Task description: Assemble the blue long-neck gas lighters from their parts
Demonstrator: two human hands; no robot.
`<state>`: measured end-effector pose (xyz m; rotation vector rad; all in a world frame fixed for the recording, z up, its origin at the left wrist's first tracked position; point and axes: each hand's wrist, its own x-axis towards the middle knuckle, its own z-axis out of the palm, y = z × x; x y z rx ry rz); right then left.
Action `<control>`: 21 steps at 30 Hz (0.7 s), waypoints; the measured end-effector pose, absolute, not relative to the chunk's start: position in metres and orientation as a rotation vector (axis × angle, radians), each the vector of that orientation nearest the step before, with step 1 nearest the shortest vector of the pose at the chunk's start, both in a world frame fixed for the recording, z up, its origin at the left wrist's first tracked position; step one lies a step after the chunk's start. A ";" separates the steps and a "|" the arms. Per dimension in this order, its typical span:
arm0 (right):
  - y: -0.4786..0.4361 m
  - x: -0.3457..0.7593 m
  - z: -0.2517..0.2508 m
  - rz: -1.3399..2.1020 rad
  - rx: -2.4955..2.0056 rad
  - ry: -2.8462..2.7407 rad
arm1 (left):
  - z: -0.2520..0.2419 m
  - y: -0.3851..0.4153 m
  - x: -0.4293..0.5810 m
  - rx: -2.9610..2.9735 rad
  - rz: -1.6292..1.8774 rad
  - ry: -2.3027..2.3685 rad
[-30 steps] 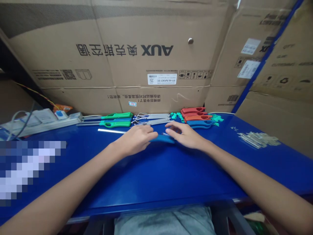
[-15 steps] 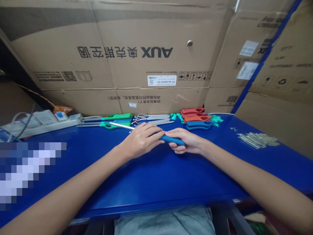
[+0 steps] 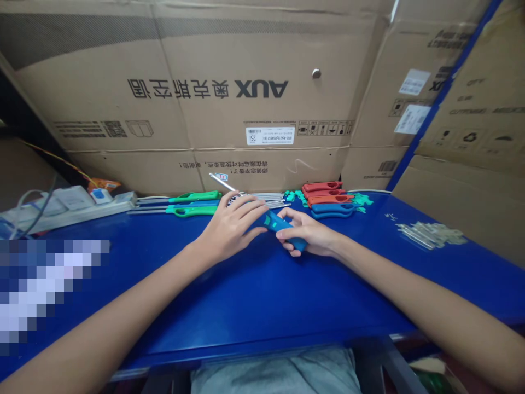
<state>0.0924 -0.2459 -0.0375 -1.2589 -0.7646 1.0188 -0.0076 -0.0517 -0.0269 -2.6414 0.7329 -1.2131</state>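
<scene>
A blue long-nosed lighter (image 3: 280,224) is held between both hands above the table. Its silver tube points up and to the left, past my left hand, and small green parts show on its handle. My right hand (image 3: 314,234) is closed around the rear of the handle, with the thumb along it. My left hand (image 3: 228,225) is bent over the front end, where the tube meets the handle; its fingers hide that joint. Just behind lie silver metal tubes (image 3: 273,198) with thin wires, partly covered by my left hand.
Green-handled lighters (image 3: 196,196) lie back left, beside a white power strip (image 3: 74,210). Red and blue handles (image 3: 328,192) are stacked back right near small green pieces (image 3: 361,200). Clear plastic parts (image 3: 430,234) lie farther right. Cardboard (image 3: 213,126) walls the back of the blue table (image 3: 254,306).
The lighter has turned so its tube tip points higher and its side with green parts faces me. My left fingers have shifted slightly, and my right thumb now lies along the handle.
</scene>
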 end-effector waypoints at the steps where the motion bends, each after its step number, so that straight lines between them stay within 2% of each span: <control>1: -0.247 0.091 -0.036 1.031 -1.265 -0.766 | -0.026 -0.050 -0.008 -2.633 -1.188 0.709; 9: -0.252 0.085 -0.031 1.256 -1.205 -0.766 | -0.033 -0.055 -0.006 -2.558 -1.182 0.745; 21: -0.244 0.075 -0.041 1.116 -1.373 -0.816 | -0.041 -0.060 -0.007 -2.587 -1.119 0.718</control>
